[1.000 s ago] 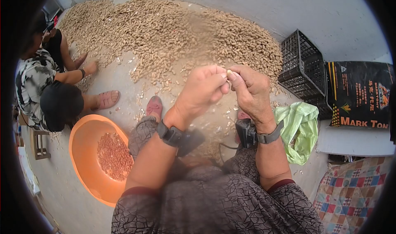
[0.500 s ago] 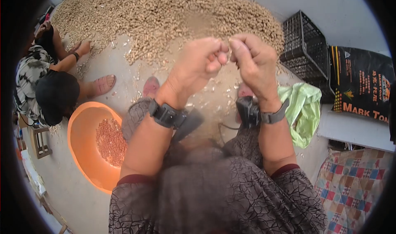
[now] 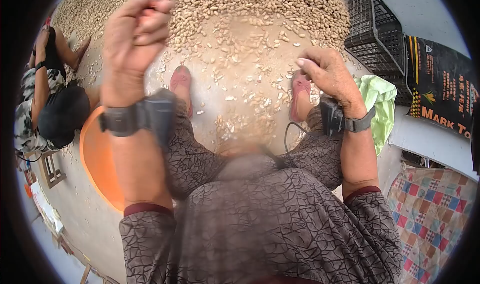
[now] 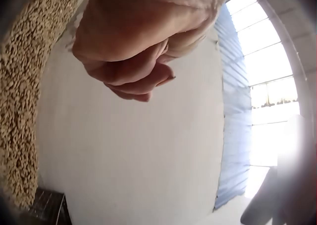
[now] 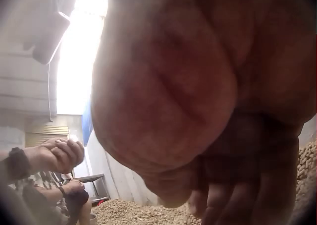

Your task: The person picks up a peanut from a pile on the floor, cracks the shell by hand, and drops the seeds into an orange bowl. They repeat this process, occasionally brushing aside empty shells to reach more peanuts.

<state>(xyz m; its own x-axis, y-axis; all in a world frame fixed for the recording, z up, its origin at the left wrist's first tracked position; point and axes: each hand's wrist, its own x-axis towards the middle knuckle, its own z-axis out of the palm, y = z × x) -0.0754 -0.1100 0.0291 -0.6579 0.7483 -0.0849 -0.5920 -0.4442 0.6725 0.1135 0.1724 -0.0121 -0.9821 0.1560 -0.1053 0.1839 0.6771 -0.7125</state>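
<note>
Left grip (image 3: 136, 38) curled round red peanut kernels (image 3: 148, 13), blurred, count unclear, in front of the left part of the one peanut pile (image 3: 260, 1). Right grip (image 3: 327, 74) released, fingers relaxed, short of the pile's right. Relative to pile: two pink shoes (image 3: 300, 91) just in front, one orange basin (image 3: 95, 151) near-left, one green plastic bag (image 3: 381, 96) near-right, one black printed sack (image 3: 437, 76) right. One other person (image 3: 42, 91) on its left.

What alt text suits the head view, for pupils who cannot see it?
A person's left hand, curled round something reddish, and loosely bent right hand are apart above a floor littered with peanut shells. A heap of peanuts lies ahead; an orange basin sits at left.
</note>
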